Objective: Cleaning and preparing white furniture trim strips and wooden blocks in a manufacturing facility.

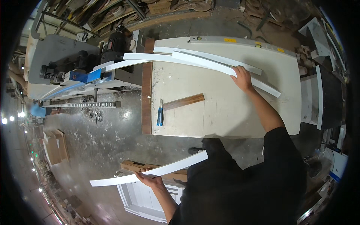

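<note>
My left hand is closed around the middle of a long white strip, held out over the floor to the left of my body. My right hand reaches across the pale worktable and grips a white board near its right end, fingers over the top edge. Under and beside that board lie other long white strips; where they overlap, I cannot tell them all apart. Nearer me on the tabletop are a blue-handled utility knife and a short brown wood-grain strip.
A spirit level lies along the table's far edge. To the left stands a grey machine with a dark motor. A white slatted frame and cardboard are below my left hand. Scrap wood is piled at the back.
</note>
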The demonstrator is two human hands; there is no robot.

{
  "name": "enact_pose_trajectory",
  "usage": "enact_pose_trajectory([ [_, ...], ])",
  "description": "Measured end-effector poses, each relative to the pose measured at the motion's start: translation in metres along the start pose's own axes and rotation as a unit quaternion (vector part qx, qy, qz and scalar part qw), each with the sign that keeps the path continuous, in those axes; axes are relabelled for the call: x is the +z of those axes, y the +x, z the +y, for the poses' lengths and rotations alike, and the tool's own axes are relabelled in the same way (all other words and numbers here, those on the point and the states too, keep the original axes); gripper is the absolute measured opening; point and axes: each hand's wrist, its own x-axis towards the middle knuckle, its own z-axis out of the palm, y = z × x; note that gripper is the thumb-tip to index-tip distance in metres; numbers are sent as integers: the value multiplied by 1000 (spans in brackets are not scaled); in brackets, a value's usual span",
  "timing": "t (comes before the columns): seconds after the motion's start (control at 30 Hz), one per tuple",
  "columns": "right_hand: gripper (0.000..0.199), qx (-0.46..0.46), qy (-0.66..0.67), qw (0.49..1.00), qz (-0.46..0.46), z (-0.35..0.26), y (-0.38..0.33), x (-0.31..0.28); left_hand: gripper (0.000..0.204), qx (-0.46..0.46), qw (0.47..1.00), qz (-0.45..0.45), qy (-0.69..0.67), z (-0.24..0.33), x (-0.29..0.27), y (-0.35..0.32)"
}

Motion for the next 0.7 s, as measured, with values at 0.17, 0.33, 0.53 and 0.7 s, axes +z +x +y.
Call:
enact_pose_trajectory([
  [0.17,51,-37,35,998,22,-22,10,3,41,-36,998,-38,-36,3,-11,7],
  [0.33,52,-19,56,998,9,-49,34,21,31,-29,999,1,-39,1,10,-18],
  [0.53,56,21,74,997,-22,-80,69,46,31,8,999,28,-36,3,-18,-17],
  [0.7,62,37,59,992,-104,-65,89,58,34,26,998,29,-55,4,-40,-22],
])
